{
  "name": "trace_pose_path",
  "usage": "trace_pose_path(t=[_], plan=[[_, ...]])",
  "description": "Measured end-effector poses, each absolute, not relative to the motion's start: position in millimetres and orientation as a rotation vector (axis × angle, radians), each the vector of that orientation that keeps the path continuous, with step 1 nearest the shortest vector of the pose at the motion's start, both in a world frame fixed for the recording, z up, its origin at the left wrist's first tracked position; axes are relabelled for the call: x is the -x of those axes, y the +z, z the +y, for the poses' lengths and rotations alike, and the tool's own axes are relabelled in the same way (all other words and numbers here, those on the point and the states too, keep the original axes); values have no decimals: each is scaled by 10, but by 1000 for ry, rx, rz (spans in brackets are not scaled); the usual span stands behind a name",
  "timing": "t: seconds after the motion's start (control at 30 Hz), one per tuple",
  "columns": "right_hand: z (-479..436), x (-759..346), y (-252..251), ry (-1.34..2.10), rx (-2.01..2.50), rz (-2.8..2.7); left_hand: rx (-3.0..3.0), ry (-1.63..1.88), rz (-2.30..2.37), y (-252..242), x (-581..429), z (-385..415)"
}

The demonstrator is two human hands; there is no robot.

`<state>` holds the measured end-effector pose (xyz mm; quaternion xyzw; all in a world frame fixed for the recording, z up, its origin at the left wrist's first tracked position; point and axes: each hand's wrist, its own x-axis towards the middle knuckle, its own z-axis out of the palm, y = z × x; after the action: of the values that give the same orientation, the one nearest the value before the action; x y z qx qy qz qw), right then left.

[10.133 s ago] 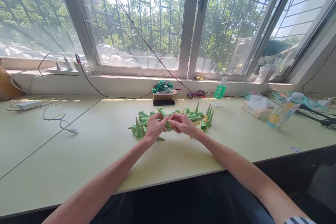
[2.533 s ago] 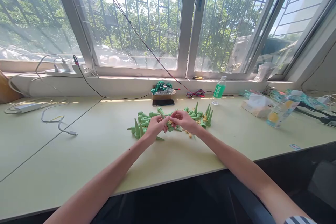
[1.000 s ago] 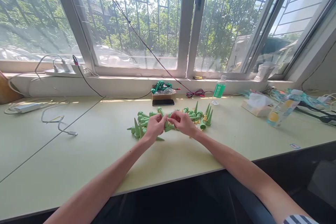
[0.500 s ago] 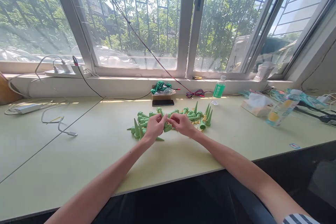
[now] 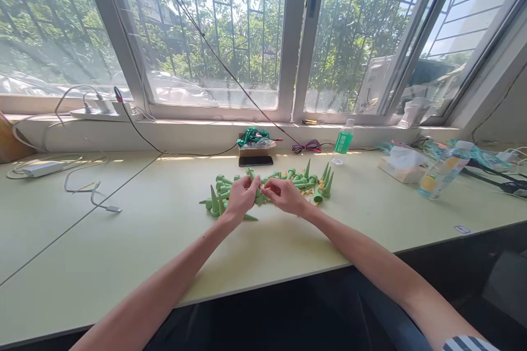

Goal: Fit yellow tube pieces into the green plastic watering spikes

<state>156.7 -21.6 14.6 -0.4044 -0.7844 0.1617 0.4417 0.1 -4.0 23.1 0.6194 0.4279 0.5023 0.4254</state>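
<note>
Here, above the bench (image 5: 164,241), the left grip (image 5: 242,197) and right grip (image 5: 284,196) both clench one green spike (image 5: 259,197) between them. Just beyond lies the spike pile (image 5: 307,181), then a phone (image 5: 256,160) and a bottle (image 5: 344,142).

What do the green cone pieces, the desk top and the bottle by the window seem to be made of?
Green cone pieces: likely moulded plastic, matte, uniform colour.
Desk top: probably laminate board, smooth, soft sheen, straight seam.
Bottle: apparently clear plastic, see-through below green label.
</note>
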Motion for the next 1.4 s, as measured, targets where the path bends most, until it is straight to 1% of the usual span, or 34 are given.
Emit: trace_pose_path(t=[0.3, 0.73, 1.4], plan=[[-190, -1560, 107, 433, 1009, -1933, -1541, 1238, 1074, 242, -5, -63], [-184, -1551, 96, 377, 1035, -1935, -1544, 1241, 1066, 233, -5, -64], [-170, -1557, 76, 341, 1038, -1944, -1777, 1284, 1122, 203, -10, -38]])
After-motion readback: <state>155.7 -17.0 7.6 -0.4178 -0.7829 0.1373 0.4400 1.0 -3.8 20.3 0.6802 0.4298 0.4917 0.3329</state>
